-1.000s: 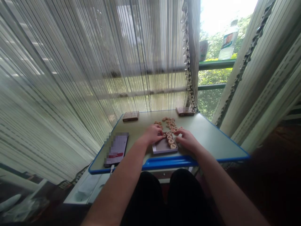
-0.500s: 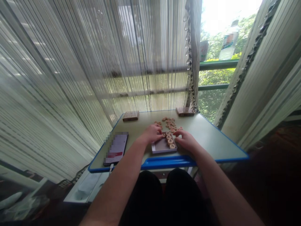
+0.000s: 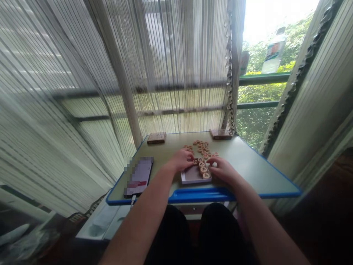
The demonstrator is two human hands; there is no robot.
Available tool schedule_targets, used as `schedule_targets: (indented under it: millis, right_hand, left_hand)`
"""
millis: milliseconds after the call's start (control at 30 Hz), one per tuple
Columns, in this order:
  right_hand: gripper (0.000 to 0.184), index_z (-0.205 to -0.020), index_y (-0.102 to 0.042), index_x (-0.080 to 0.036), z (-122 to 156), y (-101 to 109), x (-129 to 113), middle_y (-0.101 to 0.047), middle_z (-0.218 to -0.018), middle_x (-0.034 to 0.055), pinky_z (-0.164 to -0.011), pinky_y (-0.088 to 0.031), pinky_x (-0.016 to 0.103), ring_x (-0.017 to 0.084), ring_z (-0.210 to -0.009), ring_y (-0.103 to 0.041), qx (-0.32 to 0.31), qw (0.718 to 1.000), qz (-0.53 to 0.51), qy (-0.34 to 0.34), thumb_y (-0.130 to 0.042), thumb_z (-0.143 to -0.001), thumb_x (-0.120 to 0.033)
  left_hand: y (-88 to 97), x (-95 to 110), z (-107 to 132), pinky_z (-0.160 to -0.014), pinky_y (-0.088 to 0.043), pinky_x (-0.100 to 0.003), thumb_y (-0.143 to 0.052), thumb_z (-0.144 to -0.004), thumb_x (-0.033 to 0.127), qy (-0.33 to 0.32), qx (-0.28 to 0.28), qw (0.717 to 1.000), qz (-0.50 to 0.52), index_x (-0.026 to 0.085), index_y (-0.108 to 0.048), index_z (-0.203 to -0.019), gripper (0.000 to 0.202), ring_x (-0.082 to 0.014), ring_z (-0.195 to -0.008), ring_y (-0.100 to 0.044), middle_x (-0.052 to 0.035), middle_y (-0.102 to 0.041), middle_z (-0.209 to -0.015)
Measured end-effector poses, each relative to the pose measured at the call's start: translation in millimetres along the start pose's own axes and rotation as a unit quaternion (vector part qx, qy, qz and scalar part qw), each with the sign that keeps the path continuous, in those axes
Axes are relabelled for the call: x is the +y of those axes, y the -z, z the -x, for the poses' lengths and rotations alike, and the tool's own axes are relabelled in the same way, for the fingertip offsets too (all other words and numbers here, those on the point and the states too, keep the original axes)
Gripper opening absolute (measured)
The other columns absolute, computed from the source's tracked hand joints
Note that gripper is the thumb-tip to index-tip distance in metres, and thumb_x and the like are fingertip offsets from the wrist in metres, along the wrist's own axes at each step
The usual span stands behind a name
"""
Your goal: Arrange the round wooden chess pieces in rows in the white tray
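A shallow white box (image 3: 193, 176) lies near the front edge of a small blue-rimmed table (image 3: 256, 173). Several round wooden game pieces (image 3: 203, 170) stand in a column along the box's right side. More loose pieces (image 3: 200, 145) lie scattered on the table behind it. My left hand (image 3: 180, 160) rests at the box's far left corner, fingers curled onto a piece there. My right hand (image 3: 223, 169) sits at the box's right side, its fingertips pinched close to the column of pieces; what they grip is too small to make out.
A phone (image 3: 138, 176) lies at the table's left. Two flat brown wooden boxes sit at the back, one at the left (image 3: 156, 138) and one at the right (image 3: 220, 133). Striped curtains hang behind, and a window with green rails (image 3: 261, 78) opens at the right.
The view has shifted a little to the left and down. Both hands stay at the white box, with the right hand's fingertips slightly closer to the column of pieces.
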State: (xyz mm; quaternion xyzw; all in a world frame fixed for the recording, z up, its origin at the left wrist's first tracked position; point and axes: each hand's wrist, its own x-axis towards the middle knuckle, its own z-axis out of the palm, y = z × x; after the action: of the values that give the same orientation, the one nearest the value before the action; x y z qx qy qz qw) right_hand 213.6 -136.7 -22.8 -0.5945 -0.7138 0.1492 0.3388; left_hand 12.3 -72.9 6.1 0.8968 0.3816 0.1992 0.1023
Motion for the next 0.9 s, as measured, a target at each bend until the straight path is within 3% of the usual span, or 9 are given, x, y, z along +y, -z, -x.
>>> schedule_targets:
  millis: [133, 567, 900]
  right_hand:
    - [0.028, -0.090, -0.066, -0.018, -0.5, -0.9, 1.1, -0.065, -0.093, 0.0052, -0.080, -0.043, 0.028, 0.018, -0.086, -0.058, 0.003, 1.000, 0.003, 0.001, -0.052, -0.066, -0.017]
    - [0.026, -0.091, -0.067, -0.018, -1.1, -5.5, 5.1, -0.063, -0.096, 0.0070, -0.084, -0.043, 0.030, 0.019, -0.090, -0.057, 0.018, 0.999, 0.028, 0.025, -0.054, -0.068, -0.019]
    - [0.022, -0.091, -0.066, -0.019, -2.4, -5.4, 5.0, -0.064, -0.093, 0.0060, -0.072, -0.046, 0.029, 0.016, -0.072, -0.058, 0.039, 0.999, 0.001, 0.008, -0.059, -0.071, -0.026]
  left_hand:
    - [0.3, -1.7, 0.1, -0.084, -0.047, -0.031, -0.065, -0.068, 0.041, 0.020, 0.002, 1.000, 0.005, 0.020, -0.070, -0.080, 0.025, -0.0193, -0.092, -0.057, -0.0057, -0.059, -0.104]
    - [2.9, 4.0, -0.3, -0.084, -0.046, -0.031, -0.063, -0.071, 0.036, -0.001, 0.009, 0.999, -0.037, 0.019, -0.070, -0.076, 0.019, -0.0197, -0.091, -0.056, -0.0058, -0.061, -0.098]
    - [4.0, -0.4, -1.7, -0.087, -0.045, -0.030, -0.061, -0.072, 0.027, 0.015, 0.069, 0.997, -0.043, 0.018, -0.067, -0.077, 0.011, -0.0187, -0.095, -0.056, -0.0046, -0.062, -0.099]
